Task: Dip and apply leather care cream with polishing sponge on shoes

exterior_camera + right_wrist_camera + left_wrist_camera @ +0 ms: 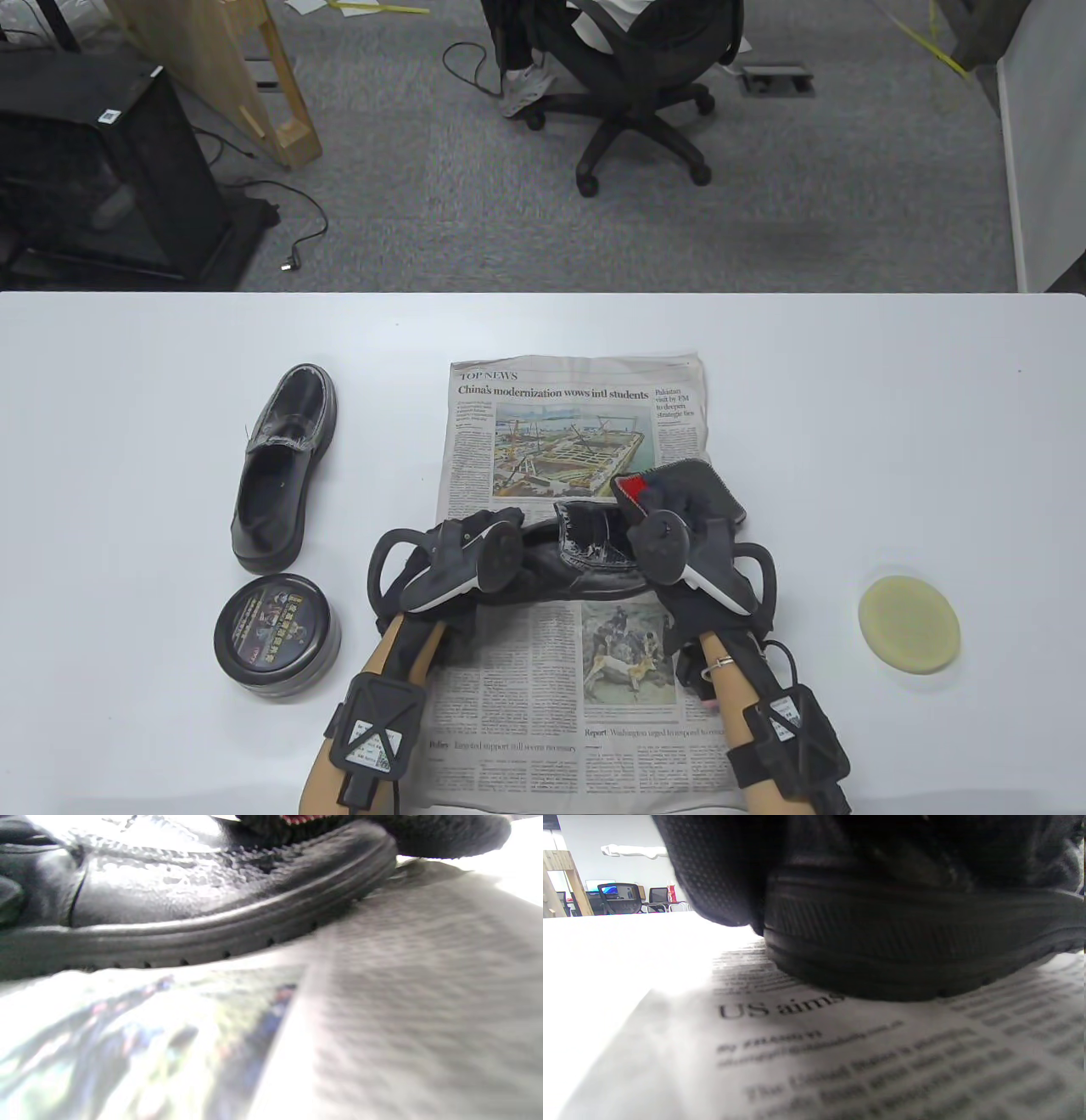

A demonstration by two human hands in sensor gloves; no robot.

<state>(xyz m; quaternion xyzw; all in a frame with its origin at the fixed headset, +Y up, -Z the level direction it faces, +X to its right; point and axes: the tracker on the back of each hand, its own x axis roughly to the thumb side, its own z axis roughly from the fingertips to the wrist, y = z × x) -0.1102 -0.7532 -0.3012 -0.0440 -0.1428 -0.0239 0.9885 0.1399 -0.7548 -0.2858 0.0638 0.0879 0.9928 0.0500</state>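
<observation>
1. Two gloved hands meet on one black leather shoe (585,556) lying across the newspaper (543,679), heel end toward the left hand, toe toward the right.
2. Left hand (450,560) sits at the heel end; in the left wrist view its gloved fingers (721,874) lie against the shoe's back above the ribbed sole, but whether they curl round it I cannot tell.
3. Right hand (679,543) rests over the toe end with its fingers extended past the shoe; the tracker hides most of them, so its hold cannot be told either.
4. In the right wrist view, the toe's ribbed sole (237,929) sits on the paper, and the upper looks glossy and speckled.
5. Round yellow polishing sponge (909,625) lies alone on the white table (891,407), well off to the right of the right hand.
6. Round tin of leather care cream (277,624), lid on, stands just left of the left forearm.
7. Second black shoe (284,467) rests on the table beyond the tin, toe pointing away.
</observation>
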